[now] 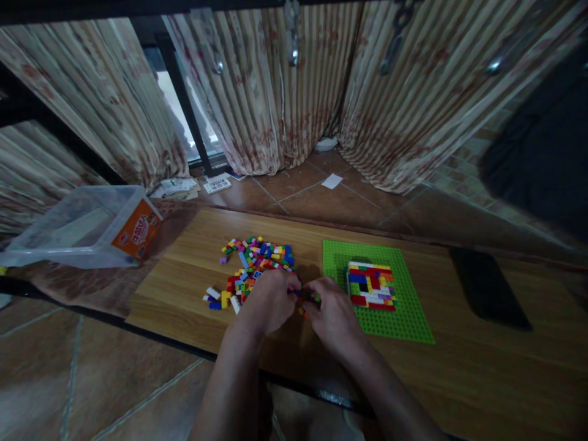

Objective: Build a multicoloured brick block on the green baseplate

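My left hand (pixel 274 300) is closed at the right edge of a loose pile of toy bricks (pixel 264 257), its fingertips pinched on a small dark brick that is mostly covered. Facing it, my right hand (pixel 333 312) has its fingers closed around a small toy brick (pixel 316 298) that looks greenish in the shadow. The two sets of fingertips nearly meet. A few orange bricks (pixel 301 311) lie on the table just below them. Right of my right hand, a low block built of multicoloured bricks (pixel 372 285) sits on a green baseplate (pixel 411 306).
The wooden table (pixel 184 288) carries a black flat object (pixel 490 288) at the right. Left of the board stands a clear plastic bin (pixel 68 257) with an orange label. Striped curtains (pixel 275 92) hang behind, and papers (pixel 331 180) lie on the tiled floor.
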`<state>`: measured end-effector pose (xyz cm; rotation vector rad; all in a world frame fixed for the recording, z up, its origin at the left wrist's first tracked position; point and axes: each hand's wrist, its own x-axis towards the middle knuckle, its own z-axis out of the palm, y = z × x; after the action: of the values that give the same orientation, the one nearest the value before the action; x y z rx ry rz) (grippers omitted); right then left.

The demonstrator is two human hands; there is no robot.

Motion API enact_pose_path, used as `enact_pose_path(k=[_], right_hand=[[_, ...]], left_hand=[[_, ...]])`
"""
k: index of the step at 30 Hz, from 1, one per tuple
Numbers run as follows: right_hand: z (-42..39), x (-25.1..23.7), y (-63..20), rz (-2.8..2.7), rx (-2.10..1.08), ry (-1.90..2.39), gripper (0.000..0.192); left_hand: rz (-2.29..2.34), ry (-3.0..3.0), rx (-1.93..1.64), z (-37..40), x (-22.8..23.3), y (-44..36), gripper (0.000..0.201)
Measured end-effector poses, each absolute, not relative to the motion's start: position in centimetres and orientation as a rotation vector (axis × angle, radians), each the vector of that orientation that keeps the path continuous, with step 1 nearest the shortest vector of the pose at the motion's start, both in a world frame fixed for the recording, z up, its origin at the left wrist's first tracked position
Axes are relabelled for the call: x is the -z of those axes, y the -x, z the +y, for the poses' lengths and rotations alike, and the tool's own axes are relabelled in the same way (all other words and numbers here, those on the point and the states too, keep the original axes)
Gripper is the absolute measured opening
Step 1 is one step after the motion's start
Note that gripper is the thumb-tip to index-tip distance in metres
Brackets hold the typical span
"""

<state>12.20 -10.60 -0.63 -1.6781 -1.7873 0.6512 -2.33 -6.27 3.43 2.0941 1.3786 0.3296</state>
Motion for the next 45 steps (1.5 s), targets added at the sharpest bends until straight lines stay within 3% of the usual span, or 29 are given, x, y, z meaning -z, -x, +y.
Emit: enact_pose_path(k=[5,12,22,25,31,40,45], right_hand=[[-10.9,0.8,-12.7,-1.702,-0.842,1.467,0.032],[-11.1,0.8,-13.0,-1.616,-0.91,1.344,0.031],[-12.3,0.5,-10.6,-2.068,-0.45,1.364,0.016],[-12.4,1.0,-9.9,-2.139,-0.379,1.396,0.015],[-12.2,1.8,-9.4,-2.176,-0.258,1.447,0.032],[-11.8,1.1,-10.2,-2.029,-0.25,1.405,0.024],[-11.4,-0.5,-11.5,-1.719,-0.145,1.444,0.025]], left_hand=[[1.345,-2.086,-0.324,-6.3,-3.3,2.6,0.03],[1.337,-1.994,-0.454,-6.2,-3.5,3.2,0.032],[1.558,-1.841,-0.868,-5.2,-3.8,4.1,0.023],[1.556,-1.839,-0.858,-5.3,-3.9,4.1,0.023],[1.558,-1.822,-0.869,-5.4,-4.0,4.1,0.02],[1.48,-1.777,-0.87,-5.4,-3.8,4.6,0.019],[1.119,-1.664,-0.606,-6.2,-4.4,4.3,0.024]])
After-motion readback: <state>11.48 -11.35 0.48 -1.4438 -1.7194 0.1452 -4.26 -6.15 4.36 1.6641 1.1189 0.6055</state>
